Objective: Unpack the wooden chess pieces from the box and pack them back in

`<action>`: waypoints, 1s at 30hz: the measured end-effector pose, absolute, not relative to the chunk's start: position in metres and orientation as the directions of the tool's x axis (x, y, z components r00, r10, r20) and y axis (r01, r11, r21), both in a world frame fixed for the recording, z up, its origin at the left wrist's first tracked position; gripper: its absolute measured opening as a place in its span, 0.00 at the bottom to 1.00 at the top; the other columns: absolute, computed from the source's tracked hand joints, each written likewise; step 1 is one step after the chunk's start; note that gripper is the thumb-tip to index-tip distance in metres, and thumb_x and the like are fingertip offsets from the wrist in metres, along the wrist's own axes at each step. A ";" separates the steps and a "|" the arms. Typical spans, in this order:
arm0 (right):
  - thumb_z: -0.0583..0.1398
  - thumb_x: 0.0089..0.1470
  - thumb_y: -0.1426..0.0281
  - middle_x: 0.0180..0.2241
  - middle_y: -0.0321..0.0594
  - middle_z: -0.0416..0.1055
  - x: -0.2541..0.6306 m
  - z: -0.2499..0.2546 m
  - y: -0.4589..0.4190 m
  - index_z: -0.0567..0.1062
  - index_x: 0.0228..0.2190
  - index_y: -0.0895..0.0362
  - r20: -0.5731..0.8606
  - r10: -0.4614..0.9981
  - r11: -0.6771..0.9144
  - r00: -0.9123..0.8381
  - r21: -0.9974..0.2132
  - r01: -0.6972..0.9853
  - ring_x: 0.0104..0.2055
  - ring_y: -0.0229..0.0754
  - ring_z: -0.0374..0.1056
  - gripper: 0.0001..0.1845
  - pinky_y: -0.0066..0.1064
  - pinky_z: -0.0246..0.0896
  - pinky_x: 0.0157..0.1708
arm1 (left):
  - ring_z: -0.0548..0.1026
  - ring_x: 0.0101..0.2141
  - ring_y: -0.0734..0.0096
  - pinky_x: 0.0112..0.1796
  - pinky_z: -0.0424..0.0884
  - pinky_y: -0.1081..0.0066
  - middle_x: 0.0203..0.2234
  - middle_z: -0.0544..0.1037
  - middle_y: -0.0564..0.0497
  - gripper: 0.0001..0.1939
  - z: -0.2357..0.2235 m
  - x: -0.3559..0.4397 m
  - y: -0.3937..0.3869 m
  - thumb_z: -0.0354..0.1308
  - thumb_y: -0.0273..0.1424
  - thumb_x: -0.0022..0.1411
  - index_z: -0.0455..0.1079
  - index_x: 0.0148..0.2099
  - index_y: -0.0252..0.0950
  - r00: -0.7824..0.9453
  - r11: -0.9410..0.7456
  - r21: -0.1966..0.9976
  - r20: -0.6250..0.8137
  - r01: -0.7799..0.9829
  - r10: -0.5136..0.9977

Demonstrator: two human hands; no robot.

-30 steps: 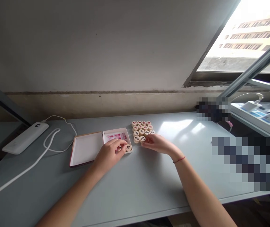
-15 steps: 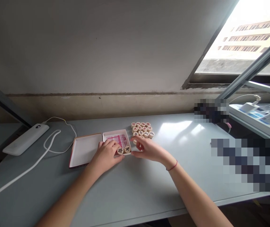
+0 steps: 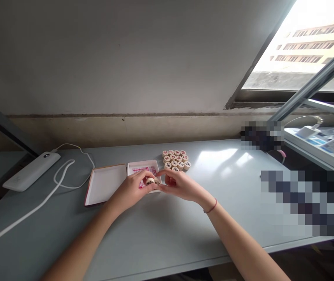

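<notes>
On the smooth desk [image 3: 155, 238], the open box tray [image 3: 130, 170] could skid if either wrist leans on its near wall. The stacked xiangqi pieces [image 3: 175, 158] stand just beside it, so the right hand's [image 3: 184, 185] curled knuckles could nudge them askew. Over the tray's near right corner, the seemingly tilted piece [image 3: 150, 181] could slip from a shallow pinch. The left hand [image 3: 128, 193] has thumb and forefinger nearly closed around it. The right hand's thumb and forefinger are slightly parted beside the neighbouring piece [image 3: 156, 181]; whether they grip it, I cannot tell.
</notes>
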State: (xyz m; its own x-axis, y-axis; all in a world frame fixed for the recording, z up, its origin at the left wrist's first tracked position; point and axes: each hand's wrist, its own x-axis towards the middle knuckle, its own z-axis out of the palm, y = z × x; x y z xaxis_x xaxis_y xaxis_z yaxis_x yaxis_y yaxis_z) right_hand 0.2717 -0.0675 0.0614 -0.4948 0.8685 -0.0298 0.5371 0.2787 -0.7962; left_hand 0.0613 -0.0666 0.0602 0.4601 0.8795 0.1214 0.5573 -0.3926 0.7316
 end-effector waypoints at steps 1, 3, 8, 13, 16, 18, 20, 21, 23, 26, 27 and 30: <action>0.56 0.56 0.57 0.22 0.30 0.56 0.271 0.063 -0.068 0.72 0.37 0.55 -0.035 0.861 0.273 -0.507 -0.810 0.519 0.23 0.33 0.50 0.15 0.25 0.45 0.22 | 0.74 0.34 0.70 0.35 0.69 0.73 0.36 0.77 0.54 0.10 0.061 0.063 -0.068 0.55 0.40 0.62 0.69 0.41 0.41 0.453 -0.375 0.757 0.118 0.535 0.884; 0.54 0.57 0.58 0.21 0.30 0.55 0.270 0.064 -0.068 0.71 0.32 0.56 -0.041 0.845 0.267 -0.533 -0.830 0.489 0.23 0.32 0.48 0.14 0.25 0.43 0.21 | 0.73 0.33 0.72 0.35 0.69 0.74 0.35 0.77 0.55 0.10 0.061 0.066 -0.070 0.56 0.41 0.61 0.69 0.41 0.41 0.444 -0.346 0.785 0.102 0.514 0.890; 0.53 0.56 0.61 0.20 0.30 0.50 0.293 0.067 -0.058 0.65 0.25 0.57 -0.073 0.891 0.179 -0.448 -0.851 0.494 0.23 0.32 0.45 0.14 0.26 0.41 0.21 | 0.72 0.30 0.73 0.34 0.69 0.73 0.36 0.77 0.54 0.10 0.055 0.069 -0.070 0.59 0.39 0.59 0.71 0.40 0.41 0.369 -0.296 0.792 0.097 0.534 0.925; 0.52 0.53 0.65 0.20 0.31 0.53 0.335 0.062 -0.044 0.65 0.21 0.57 -0.300 0.896 -0.047 -0.328 -0.798 0.600 0.22 0.33 0.47 0.12 0.26 0.42 0.21 | 0.72 0.28 0.74 0.34 0.70 0.74 0.34 0.78 0.55 0.09 0.053 0.066 -0.066 0.57 0.33 0.59 0.71 0.43 0.42 0.325 -0.281 0.785 0.108 0.551 0.940; 0.55 0.50 0.62 0.20 0.32 0.56 0.347 0.052 -0.039 0.65 0.21 0.57 -0.390 0.881 -0.125 -0.269 -0.740 0.661 0.22 0.33 0.49 0.12 0.27 0.44 0.21 | 0.72 0.27 0.74 0.33 0.71 0.74 0.33 0.78 0.55 0.09 0.055 0.065 -0.065 0.56 0.34 0.59 0.72 0.43 0.42 0.331 -0.285 0.785 0.108 0.550 0.937; 0.56 0.51 0.60 0.20 0.31 0.55 0.350 0.045 -0.036 0.64 0.21 0.56 -0.414 0.876 -0.148 -0.249 -0.721 0.677 0.22 0.32 0.49 0.15 0.27 0.44 0.22 | 0.72 0.27 0.73 0.31 0.71 0.74 0.32 0.78 0.55 0.09 0.054 0.065 -0.065 0.56 0.35 0.59 0.72 0.43 0.42 0.329 -0.270 0.786 0.089 0.557 0.940; 0.55 0.52 0.56 0.19 0.31 0.55 0.350 0.042 -0.035 0.64 0.21 0.56 -0.424 0.876 -0.154 -0.231 -0.698 0.699 0.21 0.32 0.49 0.17 0.27 0.44 0.21 | 0.74 0.28 0.73 0.33 0.72 0.73 0.34 0.78 0.54 0.10 0.053 0.066 -0.066 0.57 0.34 0.59 0.72 0.44 0.42 0.326 -0.265 0.785 0.085 0.560 0.942; 0.55 0.52 0.55 0.19 0.31 0.54 0.349 0.042 -0.035 0.65 0.21 0.56 -0.420 0.883 -0.155 -0.210 -0.682 0.715 0.21 0.33 0.48 0.19 0.26 0.44 0.21 | 0.74 0.29 0.72 0.34 0.72 0.73 0.36 0.78 0.54 0.11 0.052 0.066 -0.066 0.57 0.33 0.59 0.72 0.45 0.42 0.327 -0.273 0.784 0.095 0.558 0.940; 0.55 0.52 0.52 0.19 0.31 0.54 0.345 0.048 -0.038 0.66 0.21 0.57 -0.391 0.904 -0.143 -0.175 -0.661 0.737 0.21 0.32 0.48 0.21 0.26 0.42 0.20 | 0.75 0.31 0.72 0.36 0.73 0.73 0.38 0.78 0.54 0.12 0.051 0.068 -0.068 0.58 0.33 0.59 0.72 0.46 0.42 0.335 -0.305 0.776 0.129 0.552 0.933; 0.54 0.54 0.49 0.20 0.31 0.53 0.327 0.063 -0.047 0.66 0.23 0.57 -0.297 0.906 -0.038 -0.302 -0.767 0.641 0.22 0.32 0.46 0.23 0.26 0.41 0.20 | 0.75 0.30 0.71 0.36 0.73 0.72 0.36 0.78 0.54 0.12 0.051 0.074 -0.072 0.57 0.34 0.60 0.71 0.47 0.42 0.361 -0.362 0.748 0.175 0.557 0.916; 0.53 0.55 0.49 0.21 0.31 0.53 0.318 0.067 -0.051 0.67 0.25 0.57 -0.256 0.886 0.007 -0.386 -0.825 0.565 0.22 0.32 0.47 0.23 0.26 0.41 0.20 | 0.75 0.30 0.71 0.36 0.73 0.71 0.35 0.78 0.54 0.12 0.051 0.076 -0.074 0.57 0.34 0.60 0.70 0.47 0.42 0.378 -0.386 0.737 0.190 0.555 0.906; 0.53 0.56 0.50 0.22 0.30 0.53 0.292 0.075 -0.061 0.68 0.29 0.57 -0.171 0.798 0.105 -0.578 -0.904 0.413 0.24 0.32 0.47 0.22 0.25 0.41 0.21 | 0.75 0.32 0.71 0.37 0.72 0.72 0.34 0.78 0.54 0.13 0.053 0.081 -0.078 0.57 0.34 0.62 0.68 0.49 0.42 0.443 -0.473 0.704 0.246 0.530 0.862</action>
State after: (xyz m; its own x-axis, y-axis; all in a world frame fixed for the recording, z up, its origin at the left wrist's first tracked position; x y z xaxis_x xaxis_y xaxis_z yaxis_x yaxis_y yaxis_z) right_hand 0.2924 -0.0606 0.0747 -0.5779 0.7979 -0.1714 0.4135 0.1052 -0.9044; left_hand 0.0805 -0.0781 0.0525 0.4431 0.8622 0.2456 0.5296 -0.4728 0.7043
